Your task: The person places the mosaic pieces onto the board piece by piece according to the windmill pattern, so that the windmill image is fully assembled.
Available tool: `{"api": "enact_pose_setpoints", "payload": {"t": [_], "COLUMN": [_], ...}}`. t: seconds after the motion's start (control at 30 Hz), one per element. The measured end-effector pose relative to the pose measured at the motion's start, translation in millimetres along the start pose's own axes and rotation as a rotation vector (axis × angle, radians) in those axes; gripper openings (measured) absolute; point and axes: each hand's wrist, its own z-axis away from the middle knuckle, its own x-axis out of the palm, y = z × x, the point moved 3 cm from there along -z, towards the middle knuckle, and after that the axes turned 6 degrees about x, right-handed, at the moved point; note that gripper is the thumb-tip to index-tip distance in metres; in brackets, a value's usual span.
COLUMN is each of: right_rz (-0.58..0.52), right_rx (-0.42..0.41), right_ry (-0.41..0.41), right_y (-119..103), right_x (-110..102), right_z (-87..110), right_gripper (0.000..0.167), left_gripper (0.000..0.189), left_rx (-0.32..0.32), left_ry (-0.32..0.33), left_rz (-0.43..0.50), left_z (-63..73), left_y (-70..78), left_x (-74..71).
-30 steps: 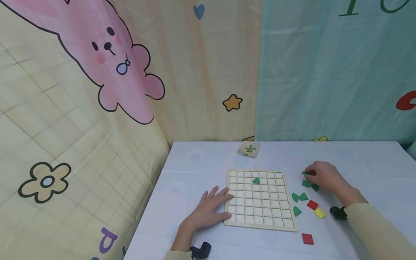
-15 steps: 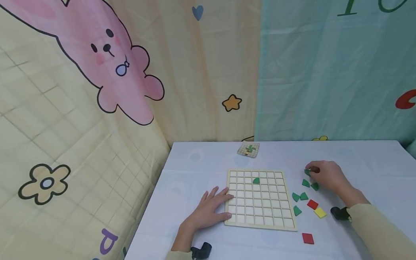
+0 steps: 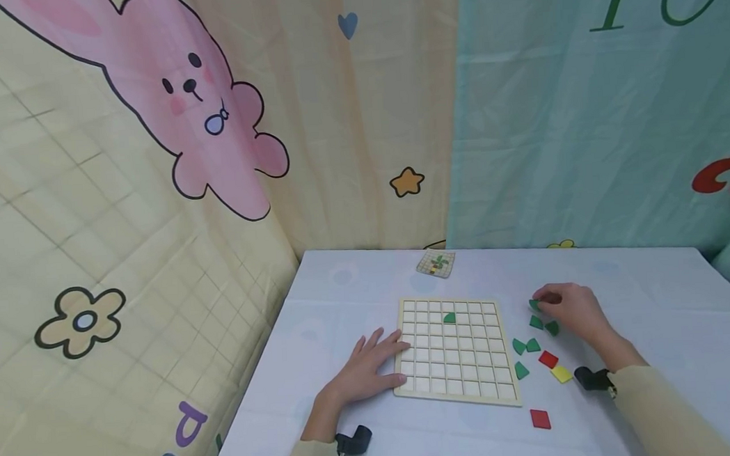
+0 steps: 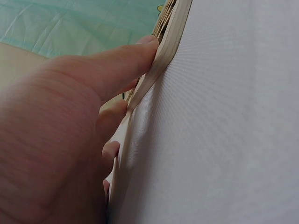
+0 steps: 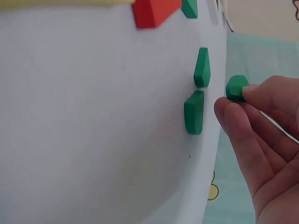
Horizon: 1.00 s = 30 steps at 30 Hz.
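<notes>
My right hand (image 3: 569, 307) pinches a small green quarter-round tile (image 5: 237, 87) between thumb and fingertips, at the far end of the loose pieces. In the right wrist view two more green tiles (image 5: 194, 113) lie on the cloth beside the hand. My left hand (image 3: 369, 367) lies spread at the left edge of a light wooden grid board (image 3: 454, 351), fingertips and thumb touching its rim. One green tile (image 3: 449, 318) sits in a square in the board's upper part. The left wrist view shows the thumb (image 4: 131, 58) on the board's edge.
Right of the board lie several green tiles (image 3: 532, 345), a red square (image 3: 549, 359) touching a yellow one (image 3: 561, 373), and another red square (image 3: 540, 419) nearer the front. A small patterned card (image 3: 436, 263) lies behind the board on the white-covered table (image 3: 344, 299).
The green tile in my right hand has come up from among the loose pieces and turned a little in the fingers. The left hand and the board stay put.
</notes>
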Motion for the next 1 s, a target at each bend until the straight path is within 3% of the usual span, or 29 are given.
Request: {"api": "enact_pose_setpoints", "payload": {"t": [0.73,1.0], "right_rz": [-0.14,-0.161], "right_rx": [0.027,-0.009], "right_ry": [0.032,0.025], "right_y": [-33.1,-46.3], "right_x": [17.5,28.3], "right_z": [11.3,9.5], "right_gripper": [0.019,0.019], "left_gripper": [0.062,0.061], "left_rx": [-0.001,-0.022], "left_ry": [-0.002,-0.006], "left_rz": [-0.008,-0.014], "left_z": [-0.5,0.6], "left_y": [3.9,5.6], "left_x": [-1.7,-2.7]}}
